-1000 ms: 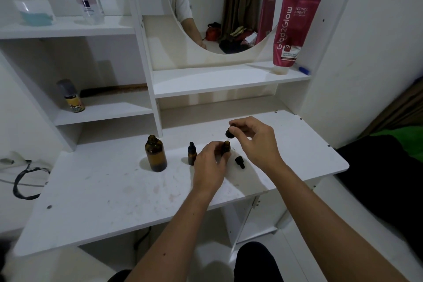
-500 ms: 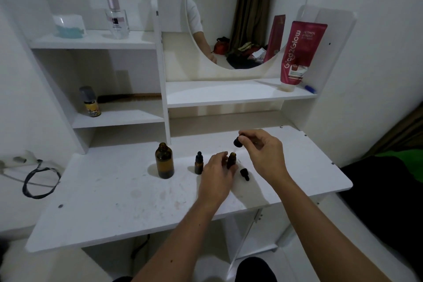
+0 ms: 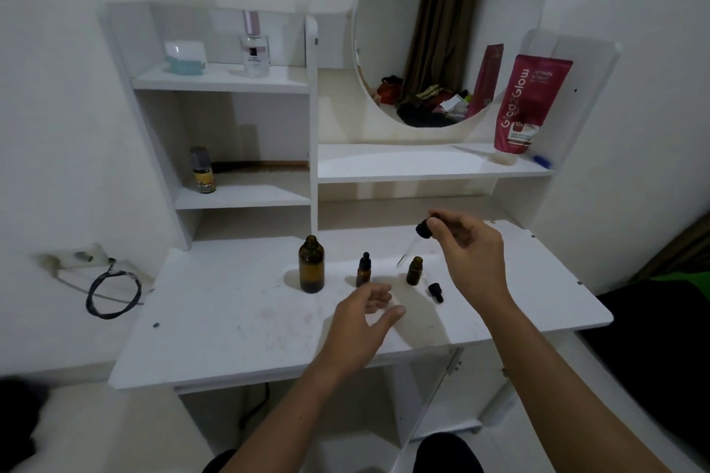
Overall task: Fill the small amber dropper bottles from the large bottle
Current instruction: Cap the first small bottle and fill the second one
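Three amber bottles on the white desk [image 3: 215, 334]. Large bottle [image 3: 311, 264], uncapped, stands upright well to the left of both hands. Capped small bottle [image 3: 364, 270] stands just beyond the left hand's fingertips. Open small bottle [image 3: 414, 270] stands betw. the two hands, below and left of the right hand.

Right hand [image 3: 470, 250] pinches a dropper cap [image 3: 423, 229] by the black bulb, raised over the desk; its glass pipette [image 3: 408, 251] slants down-left, tip just left of the open small bottle's neck, not inside it. Left hand [image 3: 363, 323] hovers low over the desk w/ fingers loosely spread, holding nothing. A loose black cap [image 3: 435, 292] lies on the desk betw. the hands, just right of the open small bottle.

Further out, beyond the hands: round mirror [image 3: 447, 31], red tube [image 3: 530, 104] on the shelf beyond the right hand, perfume bottle [image 3: 254, 48] and pale jar [image 3: 185, 57] on the top shelf beyond the left hand, small yellow-label bottle [image 3: 203, 171] on the shelf below it. Black cable loop [image 3: 113, 292] far left of the left hand.
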### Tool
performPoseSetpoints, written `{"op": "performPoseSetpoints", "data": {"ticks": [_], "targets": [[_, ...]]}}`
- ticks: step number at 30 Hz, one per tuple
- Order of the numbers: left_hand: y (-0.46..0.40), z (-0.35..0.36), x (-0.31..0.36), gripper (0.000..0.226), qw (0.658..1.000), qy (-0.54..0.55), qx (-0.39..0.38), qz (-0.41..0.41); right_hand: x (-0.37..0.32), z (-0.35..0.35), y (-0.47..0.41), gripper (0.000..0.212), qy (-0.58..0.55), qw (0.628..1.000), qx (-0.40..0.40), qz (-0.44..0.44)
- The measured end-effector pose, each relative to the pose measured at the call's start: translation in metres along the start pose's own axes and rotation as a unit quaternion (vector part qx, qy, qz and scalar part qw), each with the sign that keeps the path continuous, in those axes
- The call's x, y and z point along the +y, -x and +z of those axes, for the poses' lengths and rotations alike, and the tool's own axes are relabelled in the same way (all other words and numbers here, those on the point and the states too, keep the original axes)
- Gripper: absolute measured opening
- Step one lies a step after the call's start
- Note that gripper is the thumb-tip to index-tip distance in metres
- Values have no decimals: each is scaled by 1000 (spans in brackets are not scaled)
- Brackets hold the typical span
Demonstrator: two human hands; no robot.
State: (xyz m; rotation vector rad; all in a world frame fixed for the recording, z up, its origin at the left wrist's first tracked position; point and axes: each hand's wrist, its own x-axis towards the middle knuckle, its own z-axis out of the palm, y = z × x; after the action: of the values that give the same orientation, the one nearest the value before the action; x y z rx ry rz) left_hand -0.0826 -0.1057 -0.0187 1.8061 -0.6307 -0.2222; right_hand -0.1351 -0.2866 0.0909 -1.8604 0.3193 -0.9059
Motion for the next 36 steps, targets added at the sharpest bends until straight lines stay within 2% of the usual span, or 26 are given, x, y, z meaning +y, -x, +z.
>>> {"op": "performPoseSetpoints", "data": {"ticks": [2, 4, 7, 12, 17, 19, 26, 36], "targets": [[4, -20, -3, 26, 999, 15, 27, -18, -6, 11, 1, 17, -21, 1000, -7, 8], [6, -41, -7, 20, 996, 19, 78, -35, -14, 25, 2, 15, -51, 999, -17, 8], [10, -70, -14, 27, 989, 4, 140, -55, -29, 47, 3, 15, -109, 993, -46, 0], [9, -96, -21, 41, 978, -6, 194, -80, -50, 79, 0, 15, -139, 987, -83, -4], [-5, -104, -22, 66, 983, 2, 168, -78, -62, 97, -8, 16, -136, 987, -81, -16], [-10, -104, -24, 69, 986, -5, 149, -74, -63, 100, -10, 18, -125, 989, -76, -23], [-15, -99, -33, 41, 984, -37, 166, -48, -60, 110, -15, 19, -90, 991, -79, -56], [-20, -97, -35, 37, 981, -55, 174, -61, -66, 118, -13, 18, -42, 985, -113, -123]]}}
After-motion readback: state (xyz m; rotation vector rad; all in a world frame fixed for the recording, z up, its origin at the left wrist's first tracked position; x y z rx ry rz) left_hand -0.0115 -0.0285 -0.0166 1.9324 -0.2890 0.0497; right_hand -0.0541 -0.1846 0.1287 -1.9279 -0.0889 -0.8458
